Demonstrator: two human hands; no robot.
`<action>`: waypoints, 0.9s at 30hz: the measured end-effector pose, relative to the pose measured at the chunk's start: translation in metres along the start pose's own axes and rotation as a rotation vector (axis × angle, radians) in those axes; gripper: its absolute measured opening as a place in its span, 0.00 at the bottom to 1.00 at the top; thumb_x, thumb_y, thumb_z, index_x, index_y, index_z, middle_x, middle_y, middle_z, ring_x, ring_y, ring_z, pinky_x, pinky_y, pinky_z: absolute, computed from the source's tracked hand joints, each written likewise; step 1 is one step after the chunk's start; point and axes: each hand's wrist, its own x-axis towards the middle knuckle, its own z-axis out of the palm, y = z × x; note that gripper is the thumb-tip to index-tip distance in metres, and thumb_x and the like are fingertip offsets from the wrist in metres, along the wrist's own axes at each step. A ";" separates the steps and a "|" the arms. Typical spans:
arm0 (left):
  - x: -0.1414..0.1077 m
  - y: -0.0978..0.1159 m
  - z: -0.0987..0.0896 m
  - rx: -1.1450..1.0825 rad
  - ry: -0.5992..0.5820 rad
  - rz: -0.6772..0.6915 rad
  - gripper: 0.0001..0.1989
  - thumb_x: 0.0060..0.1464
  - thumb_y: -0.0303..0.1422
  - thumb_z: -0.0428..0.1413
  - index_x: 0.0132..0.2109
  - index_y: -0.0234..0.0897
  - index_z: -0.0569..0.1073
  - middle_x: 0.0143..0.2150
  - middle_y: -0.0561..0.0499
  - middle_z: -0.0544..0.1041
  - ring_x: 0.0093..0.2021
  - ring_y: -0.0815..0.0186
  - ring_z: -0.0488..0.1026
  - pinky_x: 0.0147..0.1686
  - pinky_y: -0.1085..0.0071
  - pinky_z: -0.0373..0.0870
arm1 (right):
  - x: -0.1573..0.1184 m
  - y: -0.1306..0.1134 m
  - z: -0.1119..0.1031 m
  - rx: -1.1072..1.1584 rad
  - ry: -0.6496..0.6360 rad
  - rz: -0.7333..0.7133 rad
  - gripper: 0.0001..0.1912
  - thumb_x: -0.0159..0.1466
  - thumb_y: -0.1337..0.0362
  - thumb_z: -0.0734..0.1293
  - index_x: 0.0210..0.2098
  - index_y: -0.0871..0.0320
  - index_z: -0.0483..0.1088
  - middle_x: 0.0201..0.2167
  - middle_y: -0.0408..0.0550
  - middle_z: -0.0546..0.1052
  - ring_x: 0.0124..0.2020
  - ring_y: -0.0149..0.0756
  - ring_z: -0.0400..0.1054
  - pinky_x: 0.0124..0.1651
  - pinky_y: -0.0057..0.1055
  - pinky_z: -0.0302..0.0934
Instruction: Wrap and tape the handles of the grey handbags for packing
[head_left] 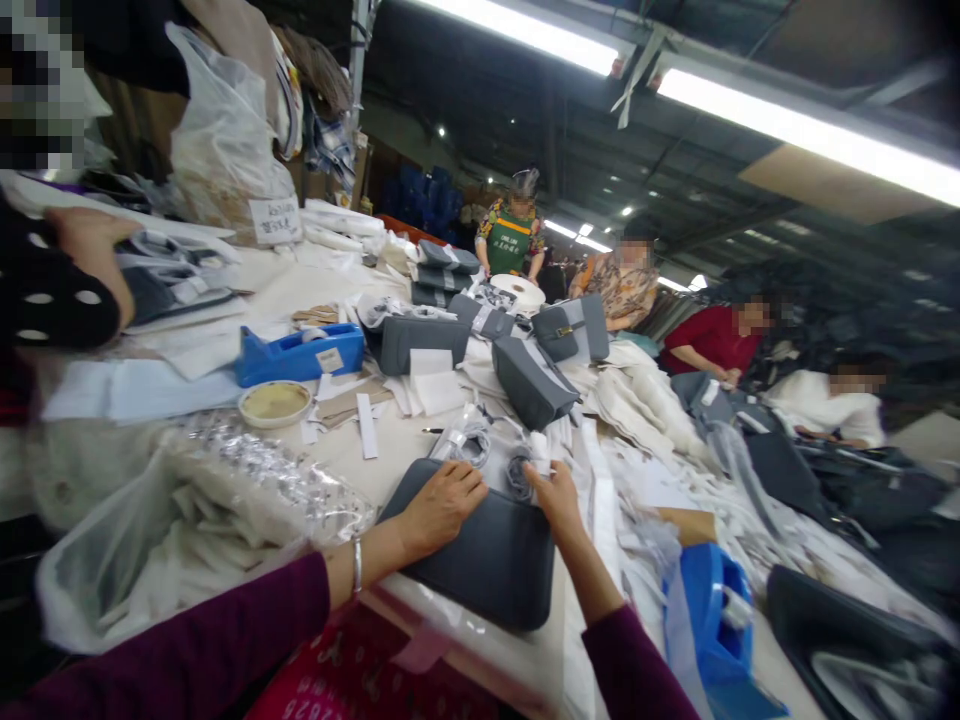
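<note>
A dark grey bag [480, 555] lies flat at the table's near edge. My left hand [448, 500] rests on its upper part, fingers bent and pressed together beside a coiled grey strap [471, 443]. What those fingers hold, if anything, is hidden. At the bag's upper right, my right hand [553, 490] pinches a white wrapping [538, 450] next to a second coiled strap [517, 474]. Just beyond stands another grey bag [531, 385] with a pale band around it.
Blue tape dispensers stand at the left [300, 355] and right [709, 610]. A round dish [274, 403] and plastic-wrapped material [247, 490] lie left. More grey bags and white paper spread behind. Several people work beyond; a dotted sleeve [56, 275] is at far left.
</note>
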 end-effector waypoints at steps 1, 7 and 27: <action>0.002 0.000 0.001 0.009 0.026 -0.015 0.14 0.56 0.21 0.47 0.47 0.35 0.70 0.48 0.45 0.71 0.52 0.57 0.63 0.56 0.59 0.58 | 0.003 -0.004 0.002 -0.014 0.019 0.001 0.23 0.55 0.48 0.64 0.40 0.60 0.66 0.34 0.55 0.75 0.38 0.48 0.70 0.40 0.38 0.61; 0.003 -0.006 0.019 0.033 0.137 -0.036 0.22 0.51 0.17 0.46 0.51 0.38 0.70 0.51 0.46 0.70 0.61 0.54 0.58 0.62 0.53 0.51 | 0.014 -0.003 0.014 -0.059 0.126 0.015 0.15 0.53 0.53 0.67 0.32 0.56 0.64 0.31 0.51 0.75 0.36 0.46 0.69 0.36 0.36 0.61; 0.000 0.000 0.011 0.014 0.013 -0.075 0.20 0.56 0.22 0.46 0.55 0.35 0.66 0.54 0.43 0.67 0.60 0.54 0.57 0.62 0.52 0.50 | -0.019 -0.003 0.008 -0.233 0.233 -0.636 0.21 0.64 0.70 0.54 0.55 0.60 0.64 0.55 0.59 0.66 0.59 0.48 0.54 0.62 0.50 0.49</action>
